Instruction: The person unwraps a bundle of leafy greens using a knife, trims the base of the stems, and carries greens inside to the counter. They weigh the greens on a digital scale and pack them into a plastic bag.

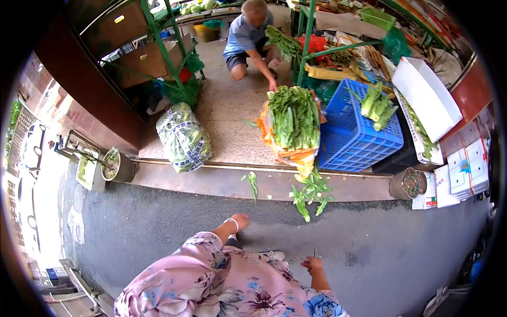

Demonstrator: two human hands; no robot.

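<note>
The left hand (241,221) hangs over grey pavement (380,238) with its fingers curled in; whether they close on anything cannot be told from here. The right hand (312,263) has thumb and fingers drawn together on a small thin object (315,252), which sticks up from the grip, too small to identify. Ahead of the left hand, apart from it, a loose green sprig (253,185) lies on the step (211,182); ahead of the right, leafy stalks (311,196) spill across the step's near edge onto the pavement. Behind the stalks, a heap of leafy greens (293,119) rests on orange wrapping (268,136), close beside a blue crate (338,145). A crouching person (246,39) reaches one hand to the heap's far edge. Between the heap and a wrapped bag of greens (183,137) runs a strip of open floor (232,127). Pots bound the step: one at left (121,168), another at right (407,184).
</note>
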